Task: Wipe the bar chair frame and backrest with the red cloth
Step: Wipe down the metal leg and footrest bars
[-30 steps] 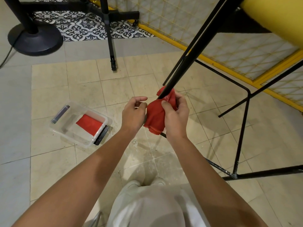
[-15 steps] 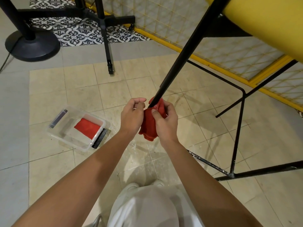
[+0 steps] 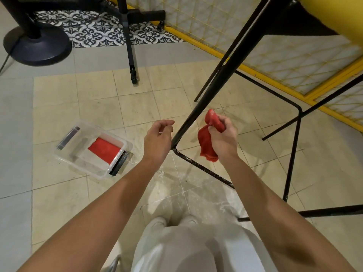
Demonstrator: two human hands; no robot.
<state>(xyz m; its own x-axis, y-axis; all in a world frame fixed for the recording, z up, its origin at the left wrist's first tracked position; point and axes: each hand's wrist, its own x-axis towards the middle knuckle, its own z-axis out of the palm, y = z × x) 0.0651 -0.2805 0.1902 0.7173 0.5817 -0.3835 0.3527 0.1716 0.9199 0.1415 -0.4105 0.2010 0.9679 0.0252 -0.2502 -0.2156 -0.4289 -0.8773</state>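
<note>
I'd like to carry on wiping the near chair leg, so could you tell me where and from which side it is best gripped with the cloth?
Wrap the red cloth around the slanted black leg just above its bottom bend, coming from the right, where the right hand holds the cloth beside it. The bar is thin and bare all round, so a closed fist can slide along it.

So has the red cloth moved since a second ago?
Yes. The red cloth, in the right hand, has come off the black chair leg and sits to its right.

No legible text (labels, numbers, signs) anywhere.
</note>
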